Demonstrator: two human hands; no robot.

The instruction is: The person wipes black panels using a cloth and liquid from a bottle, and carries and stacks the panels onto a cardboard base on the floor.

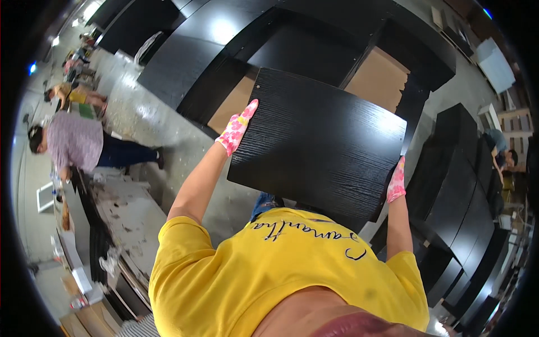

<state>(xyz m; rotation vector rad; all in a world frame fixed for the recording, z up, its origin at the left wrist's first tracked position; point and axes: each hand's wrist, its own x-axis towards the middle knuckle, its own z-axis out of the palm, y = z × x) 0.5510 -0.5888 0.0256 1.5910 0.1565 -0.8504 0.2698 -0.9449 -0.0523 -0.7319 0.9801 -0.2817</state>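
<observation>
A flat black wood-grain panel is held up in front of my body, tilted, with a small hole near its upper left corner. My left hand, in a pink floral glove, grips its left edge with the fingers hidden behind and the thumb along the front. On the opposite edge my right hand, gloved the same way, is closed around the side, its fingertips mostly out of sight. Beyond the panel lies a large black cabinet frame, its compartments showing brown backing board.
Stacked black furniture pieces stand close on my right. At the left, a person in a speckled top bends over a worn workbench. More people work farther back. Another person is at the far right.
</observation>
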